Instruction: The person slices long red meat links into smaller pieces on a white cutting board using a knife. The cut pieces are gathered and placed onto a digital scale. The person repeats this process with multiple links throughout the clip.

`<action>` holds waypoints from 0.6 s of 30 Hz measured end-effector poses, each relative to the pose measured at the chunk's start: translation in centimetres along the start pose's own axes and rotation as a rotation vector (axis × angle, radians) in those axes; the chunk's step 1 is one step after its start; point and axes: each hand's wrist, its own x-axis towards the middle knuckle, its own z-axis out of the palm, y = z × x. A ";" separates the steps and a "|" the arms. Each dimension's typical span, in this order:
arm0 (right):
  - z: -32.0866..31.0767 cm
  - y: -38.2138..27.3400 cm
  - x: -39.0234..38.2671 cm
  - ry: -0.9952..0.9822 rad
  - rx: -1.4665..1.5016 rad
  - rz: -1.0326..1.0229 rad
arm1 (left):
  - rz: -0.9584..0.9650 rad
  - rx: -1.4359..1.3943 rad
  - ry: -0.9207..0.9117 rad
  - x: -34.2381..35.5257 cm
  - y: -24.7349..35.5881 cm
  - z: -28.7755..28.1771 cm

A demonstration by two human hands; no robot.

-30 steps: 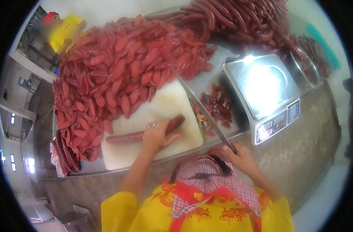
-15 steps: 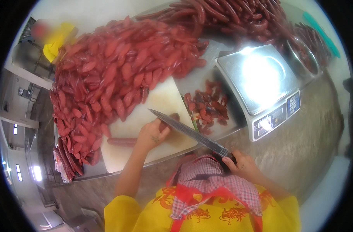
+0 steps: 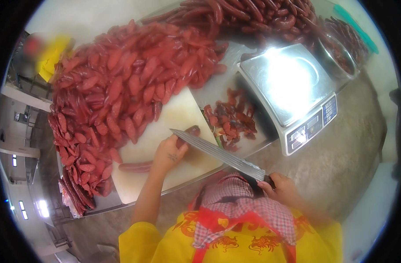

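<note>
My left hand (image 3: 169, 152) is closed on a dark red sausage (image 3: 192, 130) over the white cutting board (image 3: 189, 109); the sausage's far end pokes out past the fingers. In my right hand (image 3: 279, 187) is the dark handle of a long knife (image 3: 222, 154). Its blade slants up and left across the board, with the tip at the held sausage beside my left hand. Another piece of sausage (image 3: 137, 167) lies on the board, left of my wrist. A big heap of slant-cut sausage slices (image 3: 121, 87) covers the board's far left part and beyond.
Small trimmings (image 3: 231, 118) lie right of the board, beside a digital scale (image 3: 292, 92) with a shiny steel plate. Whole sausages (image 3: 253, 17) are piled at the back, near a metal bowl (image 3: 338, 57). A person in yellow (image 3: 53, 57) stands at the far left.
The whole view has shifted slightly. The knife stays across the held sausage, its blade face now showing more. My left hand keeps its grip on the sausage.
</note>
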 end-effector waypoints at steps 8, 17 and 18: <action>0.9 -1.8 0.1 0.019 0.014 0.040 | 0.106 -0.021 0.135 0.6 -0.2 0.8; 2.4 -4.1 4.2 0.047 0.021 0.037 | 0.099 -0.011 0.110 0.6 0.1 0.5; 1.7 -3.9 3.3 0.042 0.021 0.060 | 0.084 -0.017 0.098 0.7 0.2 0.5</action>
